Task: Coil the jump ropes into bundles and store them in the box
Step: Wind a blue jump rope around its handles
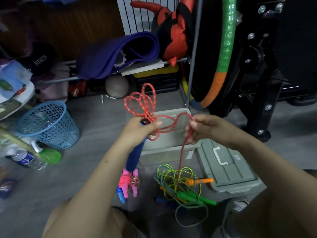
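Observation:
My left hand (pixel 137 130) grips the blue foam handle (pixel 134 157) of a red jump rope (pixel 145 102) together with several loops that stand up above my fist. My right hand (pixel 204 128) pinches another bend of the same rope, and one strand hangs from it down to the floor. Under my hands stands the open grey box (pixel 169 148). On the floor lie a coiled pink rope bundle (pixel 127 182) and a loose green-and-yellow rope (pixel 180 182) with green and orange handles.
The box's grey lid (pixel 228 166) lies to the right of the box. A blue mesh basket (pixel 48 124) and water bottles (pixel 28 158) sit at the left. A shelf with a purple mat (pixel 118 54) and a black machine frame (pixel 257 74) stand behind.

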